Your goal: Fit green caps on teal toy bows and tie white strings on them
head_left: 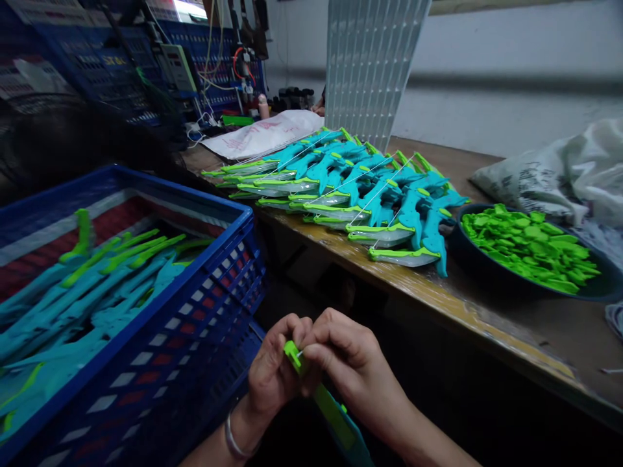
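Now green toy part [294, 355] between both hands' grip

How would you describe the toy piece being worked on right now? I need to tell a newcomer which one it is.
Start at the blue crate on the left; just right of its near corner, below the table edge, the left hand and right hand pinch a green and teal toy piece. Unlike the toys in the row on the table, it alone is held.

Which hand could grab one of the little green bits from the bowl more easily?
Probably the right hand. The bowl of green bits sits on the table's right side, while the left hand is nearer the blue crate. Both hands hold the toy.
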Action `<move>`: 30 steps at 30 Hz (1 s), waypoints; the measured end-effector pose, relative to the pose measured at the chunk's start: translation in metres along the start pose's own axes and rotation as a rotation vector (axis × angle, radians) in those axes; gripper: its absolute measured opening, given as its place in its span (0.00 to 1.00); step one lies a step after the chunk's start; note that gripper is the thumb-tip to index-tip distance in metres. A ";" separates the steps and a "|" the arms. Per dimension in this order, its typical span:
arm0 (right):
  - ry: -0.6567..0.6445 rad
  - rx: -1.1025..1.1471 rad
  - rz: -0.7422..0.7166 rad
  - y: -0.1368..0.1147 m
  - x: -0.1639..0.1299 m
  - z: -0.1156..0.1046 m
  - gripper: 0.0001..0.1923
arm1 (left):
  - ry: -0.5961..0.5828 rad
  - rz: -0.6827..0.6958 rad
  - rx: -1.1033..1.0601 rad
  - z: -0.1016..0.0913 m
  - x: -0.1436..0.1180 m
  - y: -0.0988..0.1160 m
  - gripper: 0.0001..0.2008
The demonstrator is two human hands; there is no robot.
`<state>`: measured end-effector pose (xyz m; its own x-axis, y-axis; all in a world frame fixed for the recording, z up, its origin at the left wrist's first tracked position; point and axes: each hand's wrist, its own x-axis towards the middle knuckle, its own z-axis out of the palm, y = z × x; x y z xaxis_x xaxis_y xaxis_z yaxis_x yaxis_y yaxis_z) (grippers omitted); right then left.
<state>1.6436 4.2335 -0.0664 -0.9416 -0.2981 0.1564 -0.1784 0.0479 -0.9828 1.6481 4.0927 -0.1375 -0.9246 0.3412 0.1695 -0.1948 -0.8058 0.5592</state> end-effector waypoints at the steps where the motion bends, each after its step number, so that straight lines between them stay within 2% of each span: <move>1: 0.000 -0.003 0.002 -0.001 0.000 0.001 0.09 | 0.008 0.000 -0.004 0.000 0.000 0.000 0.18; 5: -0.030 -0.038 -0.041 -0.003 0.000 0.002 0.09 | 0.065 -0.001 0.027 0.002 -0.001 0.001 0.17; 11: -0.049 -0.052 -0.069 0.002 0.001 -0.001 0.07 | 0.082 -0.007 0.035 0.004 0.000 0.003 0.17; 17: -0.094 -0.100 -0.226 0.006 0.004 -0.006 0.03 | 0.138 -0.015 0.079 0.007 0.003 0.008 0.19; 21: -0.073 -0.321 -0.326 0.002 0.005 -0.003 0.05 | 0.139 -0.036 0.068 0.006 0.003 0.007 0.19; 24: -0.069 -0.616 -0.450 0.004 0.003 -0.001 0.11 | 0.167 -0.038 0.054 0.003 0.002 0.001 0.15; 27: -0.011 -0.884 -0.600 0.018 -0.002 -0.005 0.16 | 0.267 -0.105 0.033 0.002 0.002 -0.005 0.12; 30: -0.016 -0.974 -0.707 0.040 -0.003 -0.014 0.18 | 0.343 -0.165 0.162 0.000 0.004 -0.007 0.15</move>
<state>1.6353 4.2493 -0.1049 -0.5461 -0.5608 0.6224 -0.8011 0.5669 -0.1920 1.6454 4.0997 -0.1407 -0.9460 0.2565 -0.1983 -0.3211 -0.6577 0.6813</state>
